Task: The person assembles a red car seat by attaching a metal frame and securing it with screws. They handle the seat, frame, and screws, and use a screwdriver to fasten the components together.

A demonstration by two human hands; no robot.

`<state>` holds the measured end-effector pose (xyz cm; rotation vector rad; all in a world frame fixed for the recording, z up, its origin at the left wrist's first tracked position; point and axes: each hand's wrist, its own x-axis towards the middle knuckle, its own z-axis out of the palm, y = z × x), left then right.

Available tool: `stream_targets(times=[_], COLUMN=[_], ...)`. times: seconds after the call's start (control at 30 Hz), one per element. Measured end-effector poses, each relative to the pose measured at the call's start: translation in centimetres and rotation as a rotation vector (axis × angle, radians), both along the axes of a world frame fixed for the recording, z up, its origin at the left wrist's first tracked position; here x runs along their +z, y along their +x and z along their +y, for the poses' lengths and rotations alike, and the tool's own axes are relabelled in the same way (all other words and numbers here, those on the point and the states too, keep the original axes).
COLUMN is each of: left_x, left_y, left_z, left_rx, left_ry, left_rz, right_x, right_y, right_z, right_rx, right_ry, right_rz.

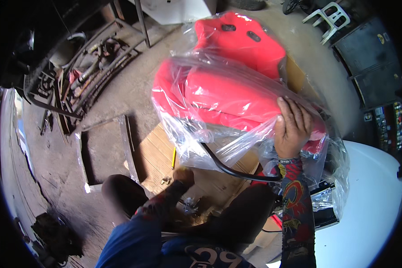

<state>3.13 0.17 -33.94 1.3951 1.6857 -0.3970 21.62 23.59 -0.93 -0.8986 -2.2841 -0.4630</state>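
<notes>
A red bucket-style car seat, wrapped in clear plastic, lies on its side in front of me. My right hand rests on its plastic-covered right end, fingers stretched out. My left hand is low over the cardboard, its fingers curled. A bit of yellow shows at those fingers, but what they hold is hidden. Beside this hand lies a thin yellow stick-like piece, with small brass-coloured hardware pieces just below. A curved black tube sticks out under the seat.
A rectangular metal frame lies on the floor at left. Farther left, a rack holds scrap metal. A white curved panel is close on my right. A white plastic chair and dark cabinet stand farther back.
</notes>
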Motion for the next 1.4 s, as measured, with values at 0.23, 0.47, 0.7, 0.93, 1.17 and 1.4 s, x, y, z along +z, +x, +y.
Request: stream_targets(times=[0.23, 0.47, 0.7, 0.93, 1.17, 1.4], left_x=[22.1, 37.4, 37.1, 36.8, 35.2, 34.5], left_y=[-0.8, -5.0, -1.4, 0.1, 0.2, 1.3], left_z=[-0.7, -1.5, 5.7, 7.7, 9.6, 11.1], left_rx=[0.12, 0.698, 0.674, 0.623, 0.359, 0.356], left_ry=[0.266, 0.126, 0.286, 0.423, 0.859, 0.797], left_rz=[-0.993, -1.824, -2.155, -1.176, -0.85, -0.599], right_x=[1.3, 2.2, 1.5, 1.8, 1.2, -0.2], right_y=[-0.4, -0.6, -3.3, -4.8, -4.9, -4.0], right_z=[-0.5, -1.3, -2.5, -4.5, -4.3, -3.3], right_rx=[-0.014, -0.022, -0.316, -0.468, -0.273, -0.121], right_ry=[0.005, -0.193, -0.337, -0.272, -0.468, -0.638], right_rz=[0.078, 0.219, 0.436, 0.639, 0.741, 1.055])
